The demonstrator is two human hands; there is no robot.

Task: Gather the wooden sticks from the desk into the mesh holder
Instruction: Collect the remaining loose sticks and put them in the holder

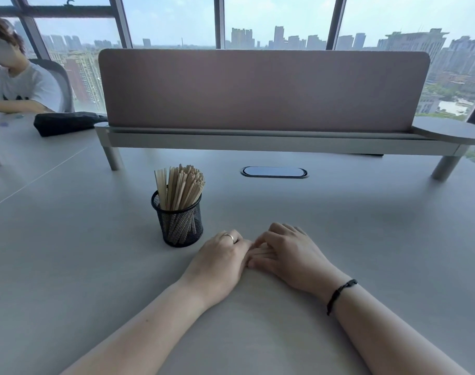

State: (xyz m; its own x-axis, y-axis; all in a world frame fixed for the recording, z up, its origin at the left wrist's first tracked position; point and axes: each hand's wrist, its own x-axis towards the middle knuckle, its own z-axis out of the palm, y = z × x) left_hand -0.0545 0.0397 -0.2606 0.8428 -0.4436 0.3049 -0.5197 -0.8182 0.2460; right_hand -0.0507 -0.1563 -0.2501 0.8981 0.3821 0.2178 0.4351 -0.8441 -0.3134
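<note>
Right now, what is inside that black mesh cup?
The mesh holder holds a bundle of wooden sticks, upright and leaning, tops above the rim. Its floor is hidden beneath them.

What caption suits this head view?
Wooden sticks stand in the mesh holder; both hands rest together on the desk.

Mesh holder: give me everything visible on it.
The mesh holder is a black, round cup of what looks like wire mesh, with a solid rim and base. It stands upright on the grey desk, left of and slightly beyond the left hand, apart from it. It is packed with pale wooden sticks that rise well above the rim and fan to the right. Nothing else touches it.
</note>
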